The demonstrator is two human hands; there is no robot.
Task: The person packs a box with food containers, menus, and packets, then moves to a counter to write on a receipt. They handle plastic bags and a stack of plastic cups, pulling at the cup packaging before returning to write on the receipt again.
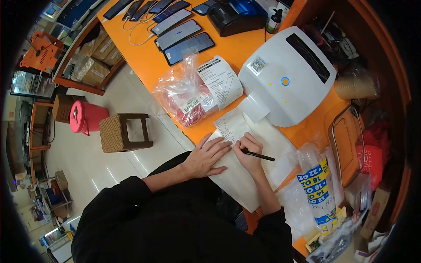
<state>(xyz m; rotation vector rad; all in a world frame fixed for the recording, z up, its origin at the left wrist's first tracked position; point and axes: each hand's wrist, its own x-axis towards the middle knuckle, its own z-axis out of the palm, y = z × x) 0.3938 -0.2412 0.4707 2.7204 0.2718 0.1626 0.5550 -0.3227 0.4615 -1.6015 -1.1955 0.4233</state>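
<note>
My left hand [205, 158] lies flat with its fingers spread on a pale paper sheet [239, 184] at the orange counter's edge. In my right hand [250, 155] is a black pen [259, 154], gripped with the fingers curled. That hand rests on the sheet, just right of my left fingertips. Above both hands lies a small slip with handwritten lines [226, 128]. Beyond it stands a white machine [285, 74] with a dark slot. A clear plastic bag with red contents [189, 103] and a printed receipt [220, 81] are left of the machine.
Several phones [180, 35] and a black printer [237, 17] are at the counter's back. Plastic cup sleeves [316, 188] and a wire-rimmed tray [346, 147] are on the right. A woven stool [113, 133] and pink bucket [90, 117] stand on the floor at left.
</note>
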